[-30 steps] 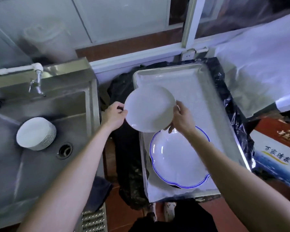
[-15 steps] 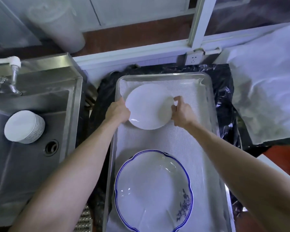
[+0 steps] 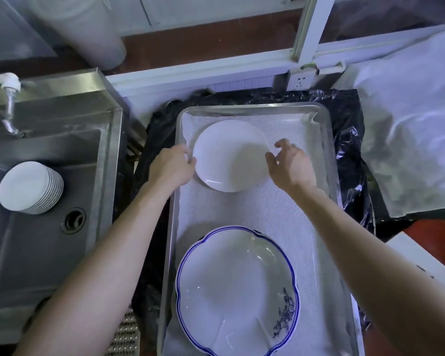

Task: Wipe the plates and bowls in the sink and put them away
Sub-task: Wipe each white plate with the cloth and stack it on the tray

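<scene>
Here, in the single head view, two bare hands reach over one long rectangular metal tray (image 3: 328,140) lined with a white, finely woven mesh cloth (image 3: 275,209). Two dishes lie in it. One is a small plain white plate (image 3: 229,155), round and glossy, lying flat at the tray's far end. The other is a large blue-rimmed plate (image 3: 231,291) with a scalloped edge, a double blue line round the rim and one blue flower sprig, lying at the near end, well apart from the small one.

The left hand (image 3: 171,168) touches the small plate's left edge, its fingers bent against the rim; how firmly it grips, I cannot tell. The right hand (image 3: 290,165) is just beside the plate's right edge, thumb and fingers spread and loosely curved, holding nothing.

To the left sits one stainless-steel sink (image 3: 36,253), brushed and dull, with one round drain (image 3: 73,220) and one tap (image 3: 8,104) fed by a white pipe. In its basin stands one stack of small white plates (image 3: 30,187), roughly ten rims showing, tilted slightly. Crinkled black plastic sheeting (image 3: 350,155) lies under the tray, and a white sheet (image 3: 409,140) lies to the right.
</scene>
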### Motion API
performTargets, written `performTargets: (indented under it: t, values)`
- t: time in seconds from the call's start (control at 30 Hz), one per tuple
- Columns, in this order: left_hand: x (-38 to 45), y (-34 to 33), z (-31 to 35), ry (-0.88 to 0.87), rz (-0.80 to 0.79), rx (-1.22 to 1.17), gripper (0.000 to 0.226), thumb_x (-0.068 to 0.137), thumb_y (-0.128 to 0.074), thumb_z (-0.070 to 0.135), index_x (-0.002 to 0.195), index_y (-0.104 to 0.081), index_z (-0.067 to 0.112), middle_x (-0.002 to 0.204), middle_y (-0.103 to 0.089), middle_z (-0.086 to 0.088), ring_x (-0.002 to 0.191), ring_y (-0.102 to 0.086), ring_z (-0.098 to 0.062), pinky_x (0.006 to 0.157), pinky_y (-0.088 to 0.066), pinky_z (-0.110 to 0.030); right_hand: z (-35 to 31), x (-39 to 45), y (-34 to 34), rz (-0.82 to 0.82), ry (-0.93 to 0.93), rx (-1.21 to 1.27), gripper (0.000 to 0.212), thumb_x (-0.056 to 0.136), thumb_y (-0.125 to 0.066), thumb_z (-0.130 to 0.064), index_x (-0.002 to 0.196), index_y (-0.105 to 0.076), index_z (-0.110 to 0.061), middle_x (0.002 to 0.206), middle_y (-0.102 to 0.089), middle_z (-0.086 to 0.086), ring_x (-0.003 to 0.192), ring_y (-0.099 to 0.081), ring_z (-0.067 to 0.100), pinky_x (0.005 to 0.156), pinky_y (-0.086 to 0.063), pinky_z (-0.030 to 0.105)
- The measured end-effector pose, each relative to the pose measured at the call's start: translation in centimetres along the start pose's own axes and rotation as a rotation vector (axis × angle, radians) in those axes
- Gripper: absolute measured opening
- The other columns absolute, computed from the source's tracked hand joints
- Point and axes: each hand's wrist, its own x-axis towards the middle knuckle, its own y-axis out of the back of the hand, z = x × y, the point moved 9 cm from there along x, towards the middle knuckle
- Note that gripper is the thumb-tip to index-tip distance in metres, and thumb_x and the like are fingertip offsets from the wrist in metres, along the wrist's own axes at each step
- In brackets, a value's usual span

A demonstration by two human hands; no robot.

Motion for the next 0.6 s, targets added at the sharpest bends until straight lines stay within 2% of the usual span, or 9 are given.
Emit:
performTargets:
  t: [0.1, 0.2, 0.3, 0.4, 0.5, 0.6]
  values:
    - [-3.0, 3.5, -3.2, -0.16, 0.024, 0.026, 0.025, 0.107, -0.056, 0.046, 0.129, -0.06, 0.035, 0.092, -0.076, 0.011, 0.084, -0.072, -0.021, 0.081, -0.062, -0.046, -6.8, -3.1, 1.5, -0.002, 0.201, -0.006, 0.044, 0.104, -0.058, -0.042, 0.142, -0.06, -0.018, 0.129, -0.069, 0.006, 0.104, -0.072, 0.03, 0.089, -0.057, 0.042]
    - [-7.2, 5.1, -9.4, -0.265, -0.057, 0.16, 0.033, 0.109, -0.057, 0.046, 0.141, -0.058, 0.038, 0.101, -0.076, 0.016, 0.09, -0.07, -0.018, 0.082, -0.061, -0.045, -16.3, -7.8, -1.5, -0.196, 0.392, -0.005, 0.042, 0.104, -0.06, -0.039, 0.142, -0.062, -0.019, 0.13, -0.07, 0.006, 0.109, -0.072, 0.029, 0.093, -0.055, 0.039]
    - [-12.1, 7.1, -19.0, -0.203, -0.086, 0.221, 0.036, 0.109, -0.055, 0.048, 0.144, -0.057, 0.04, 0.111, -0.075, 0.01, 0.091, -0.069, -0.017, 0.077, -0.061, -0.044, -25.8, -13.5, -6.7, -0.347, 0.528, -0.071, 0.041, 0.105, -0.059, -0.036, 0.141, -0.063, -0.018, 0.126, -0.071, 0.01, 0.112, -0.069, 0.034, 0.092, -0.055, 0.04]
    - [-16.7, 9.2, -29.6, -0.129, -0.053, 0.259, 0.033, 0.107, -0.057, 0.048, 0.138, -0.057, 0.039, 0.115, -0.075, 0.006, 0.098, -0.071, -0.026, 0.074, -0.057, -0.039, -33.9, -18.7, -12.1, -0.442, 0.616, -0.132, 0.039, 0.106, -0.059, -0.034, 0.14, -0.063, -0.016, 0.129, -0.07, 0.009, 0.117, -0.067, 0.033, 0.091, -0.055, 0.039]
    - [-20.4, 11.7, -38.7, -0.081, -0.052, 0.232, 0.031, 0.106, -0.062, 0.041, 0.136, -0.063, 0.031, 0.116, -0.076, 0.004, 0.108, -0.07, -0.028, 0.075, -0.051, -0.037, -40.7, -23.4, -17.1, -0.496, 0.605, -0.145, 0.044, 0.106, -0.056, -0.034, 0.146, -0.06, -0.016, 0.138, -0.067, 0.01, 0.126, -0.064, 0.032, 0.099, -0.054, 0.04]
    - [-23.5, 13.9, -46.9, -0.032, -0.069, 0.28, 0.034, 0.107, -0.059, 0.044, 0.14, -0.06, 0.034, 0.119, -0.075, 0.0, 0.107, -0.071, -0.028, 0.085, -0.059, -0.042, -46.7, -27.1, -21.7, -0.541, 0.556, -0.169, 0.043, 0.107, -0.054, -0.031, 0.147, -0.058, -0.016, 0.142, -0.063, 0.013, 0.129, -0.061, 0.035, 0.103, -0.049, 0.04]
